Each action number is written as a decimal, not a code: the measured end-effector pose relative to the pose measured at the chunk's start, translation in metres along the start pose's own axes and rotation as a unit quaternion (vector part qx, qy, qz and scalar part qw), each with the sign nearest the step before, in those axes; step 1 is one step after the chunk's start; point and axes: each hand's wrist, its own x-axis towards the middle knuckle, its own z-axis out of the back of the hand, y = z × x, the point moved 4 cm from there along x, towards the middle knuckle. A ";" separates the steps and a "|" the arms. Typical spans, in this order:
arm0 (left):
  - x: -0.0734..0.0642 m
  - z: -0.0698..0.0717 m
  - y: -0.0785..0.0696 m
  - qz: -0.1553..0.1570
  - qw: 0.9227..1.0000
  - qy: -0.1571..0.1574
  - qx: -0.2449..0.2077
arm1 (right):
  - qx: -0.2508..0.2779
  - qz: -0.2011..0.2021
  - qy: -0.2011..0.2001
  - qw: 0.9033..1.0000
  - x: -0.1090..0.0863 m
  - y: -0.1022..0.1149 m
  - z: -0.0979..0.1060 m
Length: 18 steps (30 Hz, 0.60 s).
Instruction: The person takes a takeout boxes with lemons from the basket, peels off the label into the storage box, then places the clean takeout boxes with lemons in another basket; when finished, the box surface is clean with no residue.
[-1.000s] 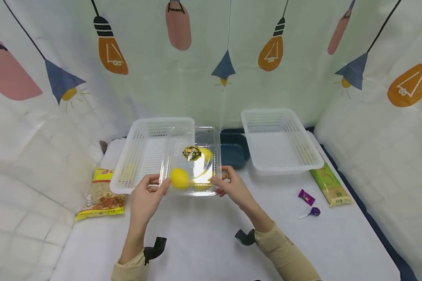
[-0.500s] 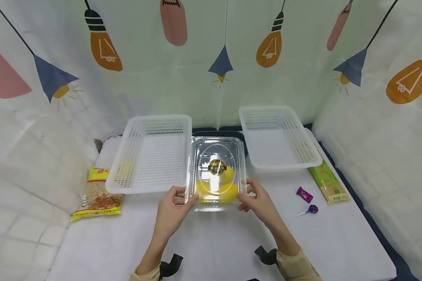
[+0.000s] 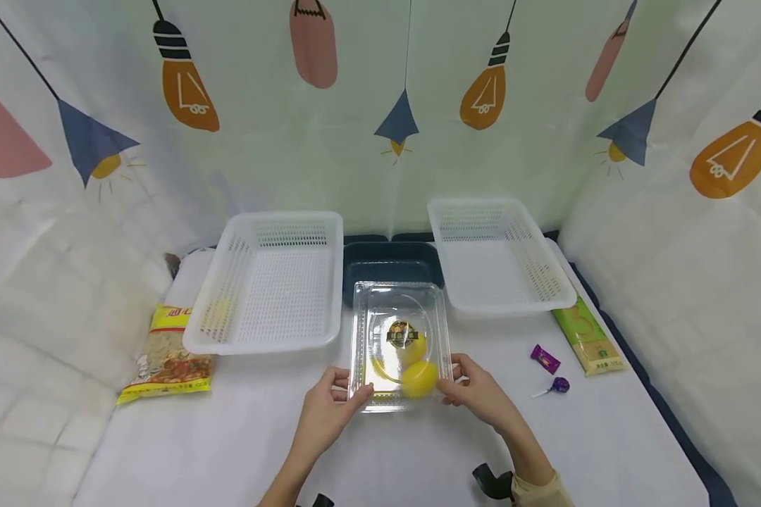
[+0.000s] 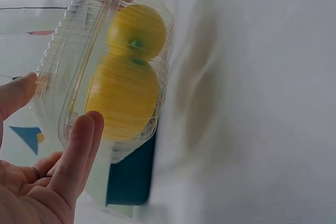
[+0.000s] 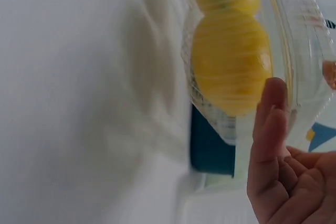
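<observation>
Both hands hold a clear plastic clamshell box (image 3: 380, 299) by its two near side edges, its lid down and a round label (image 3: 402, 334) on top. Yellow lemons (image 3: 420, 380) with green tips lie inside, seen through the wall in the left wrist view as two lemons (image 4: 123, 98). My left hand (image 3: 325, 408) pinches the left side, thumb on the lid and fingers below the rim. On the opposite side, my right hand (image 3: 485, 398) pinches the edge likewise. A shadow falls on the white cloth under the box, which hangs above it in the wrist views.
A dark blue tray (image 3: 390, 260) stands behind the box, between a left white basket (image 3: 273, 282) and a right white basket (image 3: 501, 260). A yellow-red food bag (image 3: 174, 352) lies left. On the right are a green packet (image 3: 590, 334), a purple candy (image 3: 545, 359) and a lollipop (image 3: 559, 385).
Both hands have carried the box of lemons from over the left basket rightward, then toward the body. More of the blue tray shows now, and the lemons have shifted inside.
</observation>
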 end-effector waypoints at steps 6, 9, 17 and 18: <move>-0.002 -0.007 0.011 0.001 1.000 0.015 -0.004 | -0.047 -0.005 0.026 0.999 0.001 -0.011 0.004; -0.001 -0.010 0.015 0.005 1.000 0.019 -0.002 | -0.054 -0.003 0.037 0.998 0.003 -0.013 0.005; -0.004 -0.016 0.025 0.012 1.000 0.024 0.008 | -0.035 -0.003 0.066 0.997 0.006 -0.021 0.004; -0.003 -0.016 0.025 0.012 1.000 0.024 0.008 | -0.033 -0.002 0.069 0.997 0.007 -0.021 0.004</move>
